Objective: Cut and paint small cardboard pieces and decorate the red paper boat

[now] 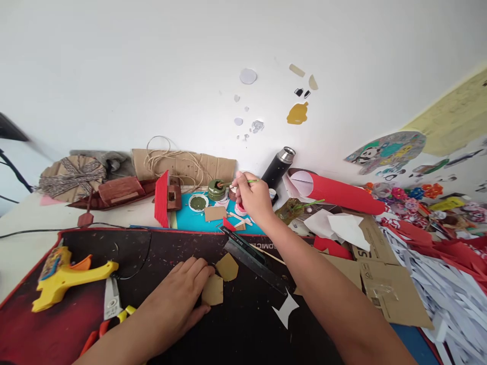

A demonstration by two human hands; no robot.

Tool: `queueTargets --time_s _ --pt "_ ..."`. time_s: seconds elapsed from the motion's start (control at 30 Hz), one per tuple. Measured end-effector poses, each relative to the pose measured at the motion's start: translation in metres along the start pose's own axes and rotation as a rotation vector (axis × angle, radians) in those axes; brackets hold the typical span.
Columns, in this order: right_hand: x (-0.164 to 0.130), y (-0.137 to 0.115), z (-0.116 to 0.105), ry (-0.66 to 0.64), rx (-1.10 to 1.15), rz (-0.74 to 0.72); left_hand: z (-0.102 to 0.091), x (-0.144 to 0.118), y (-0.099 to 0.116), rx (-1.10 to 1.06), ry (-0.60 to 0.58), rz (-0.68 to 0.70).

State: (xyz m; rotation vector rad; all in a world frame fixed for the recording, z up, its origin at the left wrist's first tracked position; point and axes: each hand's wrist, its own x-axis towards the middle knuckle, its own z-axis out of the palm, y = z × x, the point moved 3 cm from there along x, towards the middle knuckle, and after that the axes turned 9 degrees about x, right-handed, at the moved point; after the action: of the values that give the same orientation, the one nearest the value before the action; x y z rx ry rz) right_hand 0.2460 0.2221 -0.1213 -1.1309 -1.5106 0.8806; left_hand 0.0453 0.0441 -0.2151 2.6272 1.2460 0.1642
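Just brush [243, 181] tip beyond right hand [254, 198]

The dark desk mat [247, 324] reads partly "SOMIC".

Your bench [23, 238] is pale at the left of the frame and carries a dark cutting mat [160, 248] across the lower middle. On the mat lie a yellow glue gun [64, 276], cardboard pieces [220, 279] and a black ruler [253, 263]. Flat cardboard sheets [388, 284] lie at lower right.
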Motion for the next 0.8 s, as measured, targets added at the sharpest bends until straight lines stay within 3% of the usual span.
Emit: queueTargets --time_s 0.37,0.8 --pt "0.011 0.024 0.017 -0.081 -0.186 0.046 -0.006 0.003 -0.001 -0.057 -0.048 0.005" --pt "0.003 0.014 0.006 0.038 0.053 0.079 0.001 -0.001 -0.004 -0.027 -0.025 0.011"
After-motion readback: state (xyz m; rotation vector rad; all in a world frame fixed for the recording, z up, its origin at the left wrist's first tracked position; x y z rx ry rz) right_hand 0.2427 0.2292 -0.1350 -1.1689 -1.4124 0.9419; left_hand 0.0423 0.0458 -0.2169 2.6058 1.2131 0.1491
